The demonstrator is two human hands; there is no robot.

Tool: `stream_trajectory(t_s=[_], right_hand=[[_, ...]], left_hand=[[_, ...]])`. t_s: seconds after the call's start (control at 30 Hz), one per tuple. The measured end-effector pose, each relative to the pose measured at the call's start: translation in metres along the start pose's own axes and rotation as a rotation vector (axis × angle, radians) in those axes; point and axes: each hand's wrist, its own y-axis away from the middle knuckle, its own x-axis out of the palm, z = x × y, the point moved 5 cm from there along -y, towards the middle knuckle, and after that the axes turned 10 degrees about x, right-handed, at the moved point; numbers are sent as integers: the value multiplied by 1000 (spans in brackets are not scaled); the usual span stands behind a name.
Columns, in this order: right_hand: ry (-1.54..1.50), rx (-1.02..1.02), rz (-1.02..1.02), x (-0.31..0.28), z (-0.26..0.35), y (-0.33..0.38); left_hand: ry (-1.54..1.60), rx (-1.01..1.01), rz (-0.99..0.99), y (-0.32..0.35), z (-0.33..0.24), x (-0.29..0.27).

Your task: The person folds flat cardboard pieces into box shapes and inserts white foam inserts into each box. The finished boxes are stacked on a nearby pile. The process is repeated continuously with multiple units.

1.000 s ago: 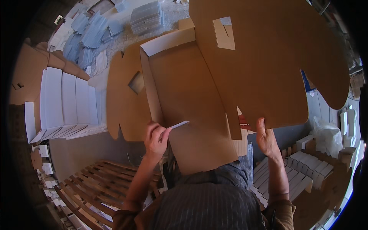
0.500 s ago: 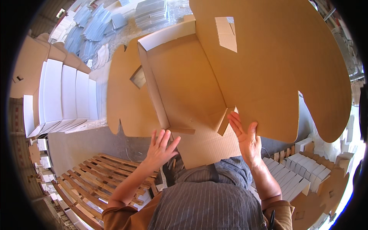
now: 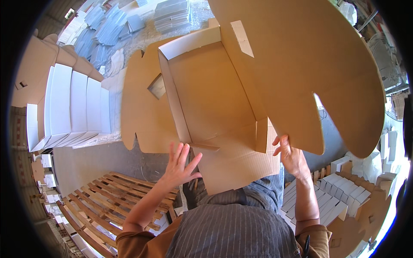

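Note:
A partly folded cardboard box (image 3: 211, 86), brown inside, lies in front of me with its far wall and left wall raised. Its large right panel (image 3: 297, 77), with a slot and a notch cut in it, tilts upward. A second cut-out panel (image 3: 148, 103) spreads to the left. My left hand (image 3: 177, 165) has its fingers spread against the near left corner, beside a small folded flap (image 3: 204, 147). With bent fingers, my right hand (image 3: 293, 159) grips the near edge of the right panel, next to an upright corner flap (image 3: 261, 135). The near front flap (image 3: 236, 167) hangs toward my waist.
White folded boxes (image 3: 77, 103) stand in a row at left. Wooden pallets (image 3: 116, 202) lie lower left. More white boxes (image 3: 327, 193) are packed at lower right. Grey-blue flat stacks (image 3: 172, 15) and a pale glove (image 3: 116, 62) rest at the back.
My right hand has moved right, from the corner flap to the panel's edge, and its fingers have curled. The right panel tilts further inward and the corner flap stands straighter. The left hand stays nearly still.

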Motion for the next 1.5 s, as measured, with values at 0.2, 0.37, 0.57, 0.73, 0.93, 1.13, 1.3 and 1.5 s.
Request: stream_trajectory(t_s=[0.2, 0.37, 0.57, 0.73, 0.93, 1.13, 1.3, 1.5], right_hand=[[-399, -14, 198, 10, 16, -6], [-702, 46, 221, 32, 20, 2], [-744, 47, 192, 39, 17, 1], [-616, 19, 223, 29, 15, -3], [-290, -70, 137, 24, 6, -3], [158, -207, -123, 3, 12, 4], [165, -135, 85, 7, 2, 10], [269, -225, 9, 3, 6, 6]], left_hand=[[65, 30, -30, 0, -1, -1], [177, -10, -48, 4, 1, -4], [184, -61, -183, 5, 10, -18], [236, -131, -395, -7, 13, -24], [212, -242, -483, -21, 15, -33], [252, -526, -650, -23, 22, -43], [523, -608, -802, -21, 30, -31], [496, -634, -738, -33, 40, -32]])
